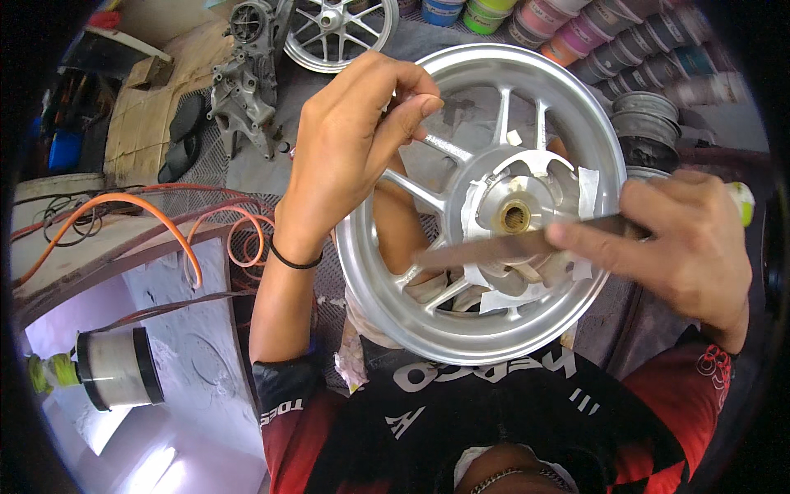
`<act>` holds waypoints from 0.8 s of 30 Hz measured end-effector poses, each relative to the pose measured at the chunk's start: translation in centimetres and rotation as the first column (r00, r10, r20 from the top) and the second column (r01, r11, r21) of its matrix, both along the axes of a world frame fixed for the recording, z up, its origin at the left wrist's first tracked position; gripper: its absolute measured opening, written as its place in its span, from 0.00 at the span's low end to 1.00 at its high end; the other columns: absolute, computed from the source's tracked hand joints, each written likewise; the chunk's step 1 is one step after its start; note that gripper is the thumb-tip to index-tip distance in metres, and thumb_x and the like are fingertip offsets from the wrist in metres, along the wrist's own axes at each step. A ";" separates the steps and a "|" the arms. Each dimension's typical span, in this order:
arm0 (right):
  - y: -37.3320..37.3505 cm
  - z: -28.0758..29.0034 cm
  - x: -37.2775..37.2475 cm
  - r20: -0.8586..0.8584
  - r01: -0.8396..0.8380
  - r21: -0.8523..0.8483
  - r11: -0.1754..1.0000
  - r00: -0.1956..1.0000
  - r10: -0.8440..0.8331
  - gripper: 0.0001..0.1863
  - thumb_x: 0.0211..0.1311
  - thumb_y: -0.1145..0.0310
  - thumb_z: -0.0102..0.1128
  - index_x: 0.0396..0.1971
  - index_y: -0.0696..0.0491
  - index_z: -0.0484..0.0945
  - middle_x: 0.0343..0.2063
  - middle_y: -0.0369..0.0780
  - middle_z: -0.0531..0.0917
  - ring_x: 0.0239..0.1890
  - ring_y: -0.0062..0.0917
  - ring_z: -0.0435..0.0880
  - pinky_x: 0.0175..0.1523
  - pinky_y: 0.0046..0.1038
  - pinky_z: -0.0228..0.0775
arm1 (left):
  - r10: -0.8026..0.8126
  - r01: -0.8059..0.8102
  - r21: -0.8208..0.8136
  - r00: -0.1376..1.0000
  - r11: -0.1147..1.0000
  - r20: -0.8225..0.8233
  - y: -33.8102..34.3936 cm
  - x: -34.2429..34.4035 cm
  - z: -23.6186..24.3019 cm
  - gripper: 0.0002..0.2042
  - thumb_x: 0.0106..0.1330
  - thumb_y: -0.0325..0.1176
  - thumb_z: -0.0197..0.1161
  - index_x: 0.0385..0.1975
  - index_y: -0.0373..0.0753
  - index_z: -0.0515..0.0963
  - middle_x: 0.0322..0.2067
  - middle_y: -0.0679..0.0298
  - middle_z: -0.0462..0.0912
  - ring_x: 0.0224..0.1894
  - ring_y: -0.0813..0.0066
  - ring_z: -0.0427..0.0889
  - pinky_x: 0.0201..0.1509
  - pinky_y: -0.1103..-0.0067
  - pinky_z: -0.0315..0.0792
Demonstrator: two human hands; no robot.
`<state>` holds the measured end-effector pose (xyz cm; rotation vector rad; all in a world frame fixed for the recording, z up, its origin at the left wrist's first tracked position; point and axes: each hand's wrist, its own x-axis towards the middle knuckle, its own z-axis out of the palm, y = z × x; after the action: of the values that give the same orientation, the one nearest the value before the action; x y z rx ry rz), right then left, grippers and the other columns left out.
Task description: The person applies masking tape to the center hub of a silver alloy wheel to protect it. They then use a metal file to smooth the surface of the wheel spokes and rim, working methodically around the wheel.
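A silver motorcycle wheel rim [397, 317] lies tilted in front of my body, its hub lined with a brass-coloured ring [515, 216]. White masking tape [587, 191] in torn pieces surrounds the hub. My right hand [687, 247] grips a long, flat, brown knife-like blade [494, 250], blurred by motion, which crosses the hub and lower left spokes. A yellow-green end pokes out behind that hand. Over the rim's upper left edge, my left hand [362, 140] is closed with thumb and fingers pinched; whatever they hold, if anything, is hidden.
Behind the rim stand a second wheel [339, 33], a grey metal engine casing [243, 90] and rows of paint tubs [485, 15]. Stacked metal rims [646, 123] sit at right. An orange hose [156, 216] and cables cross the left, above a white bucket [121, 368].
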<state>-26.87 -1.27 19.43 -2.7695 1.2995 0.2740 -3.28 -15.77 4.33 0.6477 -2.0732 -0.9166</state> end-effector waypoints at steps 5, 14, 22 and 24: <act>0.8 -1.4 -0.1 0.026 -0.024 0.046 0.999 0.999 0.023 0.24 0.52 0.62 0.64 0.53 0.34 0.85 0.19 0.29 0.69 0.19 0.19 0.76 0.22 0.27 0.67 | -0.050 0.039 -0.098 0.993 0.994 -0.112 -0.8 -0.7 -0.6 0.09 0.67 0.22 0.66 0.46 0.31 0.81 0.34 0.63 0.84 0.36 0.79 0.86 0.40 0.84 0.78; 1.1 -1.4 0.2 -0.033 -0.099 -0.009 0.995 0.995 0.098 0.25 0.52 0.62 0.62 0.54 0.32 0.84 0.20 0.29 0.70 0.19 0.19 0.76 0.23 0.25 0.66 | -0.016 0.017 -0.107 1.000 0.994 0.010 -0.4 -0.4 0.0 0.06 0.66 0.22 0.66 0.41 0.32 0.83 0.29 0.64 0.83 0.30 0.81 0.82 0.36 0.83 0.75; 0.8 -1.8 -0.3 -0.027 -0.128 -0.002 0.992 0.991 0.128 0.25 0.53 0.60 0.63 0.54 0.33 0.84 0.23 0.29 0.73 0.21 0.18 0.76 0.24 0.26 0.67 | 0.004 0.000 0.062 0.998 0.998 -0.066 0.0 -0.6 0.1 0.05 0.68 0.22 0.65 0.41 0.31 0.84 0.32 0.64 0.86 0.34 0.81 0.85 0.40 0.84 0.79; 1.4 -1.4 0.0 -0.029 -0.161 0.016 0.987 0.987 0.161 0.25 0.51 0.60 0.65 0.54 0.33 0.84 0.23 0.29 0.74 0.21 0.18 0.77 0.25 0.26 0.67 | -0.058 0.059 0.000 0.996 0.998 -0.069 -0.5 -0.9 -0.3 0.05 0.68 0.23 0.65 0.41 0.31 0.84 0.31 0.63 0.85 0.33 0.81 0.84 0.38 0.84 0.78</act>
<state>-26.84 0.08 18.03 -2.8738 1.0767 0.3338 -4.15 -16.30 4.01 0.5515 -2.0396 -0.9610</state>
